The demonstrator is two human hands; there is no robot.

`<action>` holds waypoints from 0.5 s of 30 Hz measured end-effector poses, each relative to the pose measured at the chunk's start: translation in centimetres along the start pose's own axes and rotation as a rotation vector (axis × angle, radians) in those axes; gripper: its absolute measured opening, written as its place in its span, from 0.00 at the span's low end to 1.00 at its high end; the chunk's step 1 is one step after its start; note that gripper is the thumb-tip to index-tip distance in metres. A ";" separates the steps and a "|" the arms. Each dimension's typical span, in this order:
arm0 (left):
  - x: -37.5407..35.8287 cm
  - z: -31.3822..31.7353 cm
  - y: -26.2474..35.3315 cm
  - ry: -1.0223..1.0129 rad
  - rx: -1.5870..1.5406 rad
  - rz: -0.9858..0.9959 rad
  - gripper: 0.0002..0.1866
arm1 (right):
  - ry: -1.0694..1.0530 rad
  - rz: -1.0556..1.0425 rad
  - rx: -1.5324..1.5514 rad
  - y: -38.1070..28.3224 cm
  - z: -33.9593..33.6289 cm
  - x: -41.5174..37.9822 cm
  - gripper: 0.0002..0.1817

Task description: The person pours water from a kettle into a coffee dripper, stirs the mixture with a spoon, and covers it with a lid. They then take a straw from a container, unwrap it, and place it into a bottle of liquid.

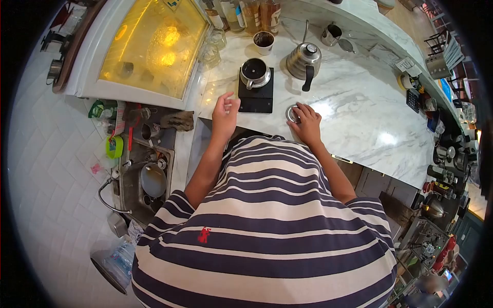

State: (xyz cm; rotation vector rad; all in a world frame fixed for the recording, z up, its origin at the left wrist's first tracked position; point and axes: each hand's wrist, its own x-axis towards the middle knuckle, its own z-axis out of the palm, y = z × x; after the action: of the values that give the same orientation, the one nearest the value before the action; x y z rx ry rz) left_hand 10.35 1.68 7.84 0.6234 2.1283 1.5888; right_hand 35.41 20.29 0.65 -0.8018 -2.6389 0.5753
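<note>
My left hand (pixel 226 114) is raised just left of a black scale (pixel 263 102), its fingers loosely curled together with nothing visible in them. On the scale stands a metal drip filter (pixel 253 69) with a handled cup, and dark contents show inside it. To the right, my right hand (pixel 308 124) grips the edge of a small round metal lid (pixel 292 114) lying on the marble counter. A steel gooseneck kettle (pixel 303 60) stands behind that hand, its black handle toward me. Behind the scale is a paper cup (pixel 263 45) with dark residue.
A yellow-lit glass cabinet (pixel 149 51) stands at the left, with bottles (pixel 251 15) at the back. A metal cup (pixel 331 34) and a small strainer (pixel 346 46) sit by the raised ledge. The sink (pixel 134 177) is at lower left.
</note>
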 end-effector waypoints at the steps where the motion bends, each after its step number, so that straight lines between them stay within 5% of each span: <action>1: 0.4 0.3 1.2 0.009 -0.005 0.029 0.22 | -0.011 0.007 -0.002 0.0 -0.2 0.0 0.34; 6: 2.0 1.9 4.0 0.005 0.029 0.074 0.22 | 0.000 0.057 0.088 0.5 -0.6 1.3 0.30; 10: 1.9 2.4 4.0 0.016 0.008 0.041 0.22 | 0.434 0.324 0.310 1.1 -0.9 5.2 0.28; 13: 1.4 2.7 2.7 0.017 -0.030 0.007 0.23 | 0.486 0.456 0.629 1.6 -1.0 9.6 0.27; 15: 1.3 2.9 2.1 0.020 -0.054 -0.010 0.23 | 0.325 0.573 0.856 1.2 -2.3 11.8 0.24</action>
State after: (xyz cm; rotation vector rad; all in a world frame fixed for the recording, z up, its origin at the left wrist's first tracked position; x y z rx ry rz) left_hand 11.17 5.19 9.06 0.5812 2.0916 1.6481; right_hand 27.56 28.72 4.28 -1.1924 -1.5850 1.4313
